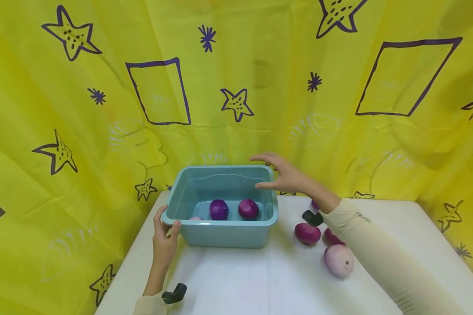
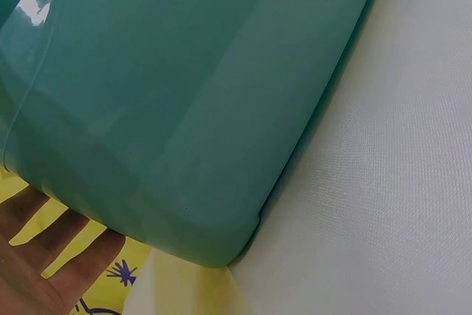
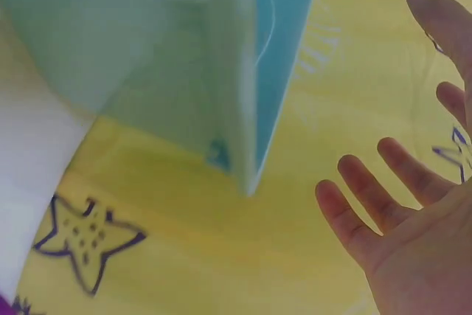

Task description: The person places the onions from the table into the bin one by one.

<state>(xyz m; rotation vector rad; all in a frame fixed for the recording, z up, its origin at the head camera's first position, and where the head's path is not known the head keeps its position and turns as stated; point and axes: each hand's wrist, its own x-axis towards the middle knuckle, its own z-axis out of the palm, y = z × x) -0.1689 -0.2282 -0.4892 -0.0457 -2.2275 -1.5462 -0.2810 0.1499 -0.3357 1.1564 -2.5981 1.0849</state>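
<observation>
A teal plastic bin (image 1: pixel 224 234) stands on the white table, close to the yellow curtain. Inside lie a dark purple onion (image 1: pixel 218 210), a magenta onion (image 1: pixel 248 209) and a pale pink onion (image 1: pixel 196 218), mostly hidden by the front wall. My left hand (image 1: pixel 164 238) holds the bin's front left corner, thumb at the front and fingers along the side; the left wrist view shows those fingers (image 2: pixel 77 256) against the wall. Over the bin's right rim, my right hand (image 1: pixel 281 175) hovers with fingers spread and nothing in them, as the right wrist view (image 3: pixel 413 234) also shows.
Right of the bin, under my right forearm, lie a magenta onion (image 1: pixel 307 233), another magenta onion (image 1: pixel 331 237) and a pale pink onion (image 1: pixel 339 261). A purple onion (image 1: pixel 314 206) behind them is partly covered by the wrist. The patterned yellow curtain (image 1: pixel 236 144) hangs behind the table.
</observation>
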